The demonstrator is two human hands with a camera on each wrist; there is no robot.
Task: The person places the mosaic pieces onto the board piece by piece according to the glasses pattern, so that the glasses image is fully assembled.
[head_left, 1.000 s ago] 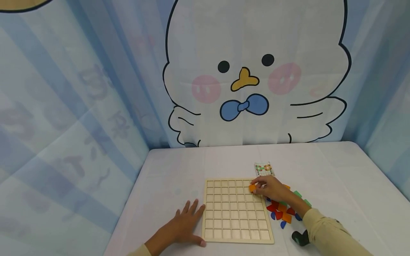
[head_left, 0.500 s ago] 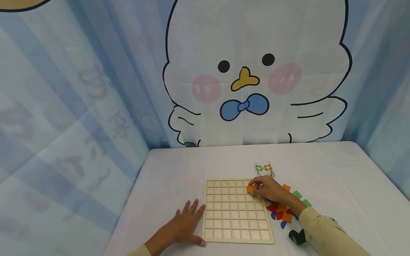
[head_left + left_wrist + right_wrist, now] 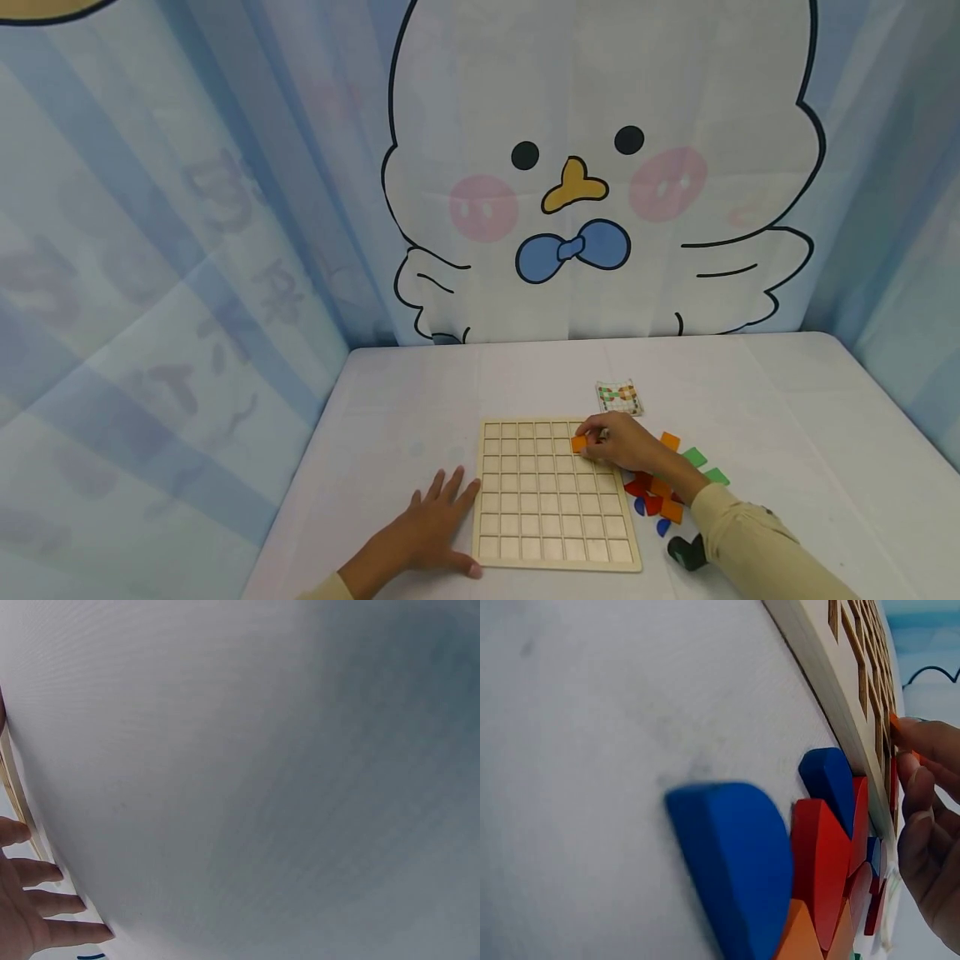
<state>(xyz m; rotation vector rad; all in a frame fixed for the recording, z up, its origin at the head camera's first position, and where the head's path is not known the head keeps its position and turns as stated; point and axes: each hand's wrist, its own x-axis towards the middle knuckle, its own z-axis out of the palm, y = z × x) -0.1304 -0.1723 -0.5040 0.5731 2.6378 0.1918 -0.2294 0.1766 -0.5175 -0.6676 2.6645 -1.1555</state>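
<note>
A pale wooden board (image 3: 553, 508) divided into square cells lies flat on the white table. My right hand (image 3: 618, 440) pinches an orange square tile (image 3: 579, 443) between thumb and fingers over the board's upper right cells. In the right wrist view only a thin orange edge of it shows at the fingertips (image 3: 904, 727). My left hand (image 3: 435, 525) rests with fingers spread at the board's left edge, holding nothing; its fingers (image 3: 56, 903) also show in the left wrist view.
Right of the board lie loose pieces: orange tiles (image 3: 672, 510), green ones (image 3: 694, 457), red pieces (image 3: 653, 505) and blue half-rounds (image 3: 735, 862). A small printed pattern card (image 3: 618, 397) sits behind the board. A dark rounded object (image 3: 686, 552) is beside the right sleeve.
My right hand has moved slightly left over the board with the orange tile. The dark object by its sleeve has shifted left too. My left hand has stayed put.
</note>
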